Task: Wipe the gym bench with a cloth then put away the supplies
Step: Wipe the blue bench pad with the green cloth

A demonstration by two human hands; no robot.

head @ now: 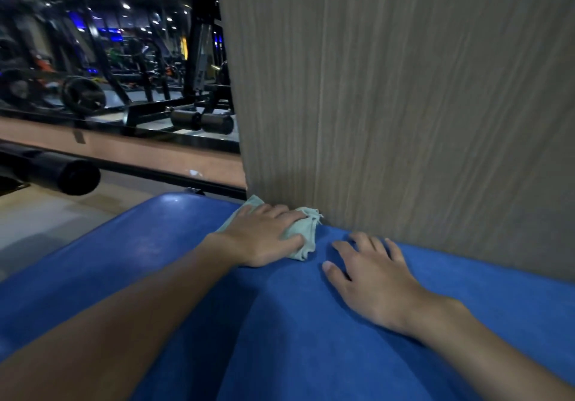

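Cloth (306, 236) under left hand (264, 236), right hand (373, 279) flat

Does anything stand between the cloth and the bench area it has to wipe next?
Rightward, yes: the right hand rests flat on the bench just beside the cloth, which the left hand presses. Ahead, the wood-grain panel stops it. Leftward, nothing visible lies on the bench.
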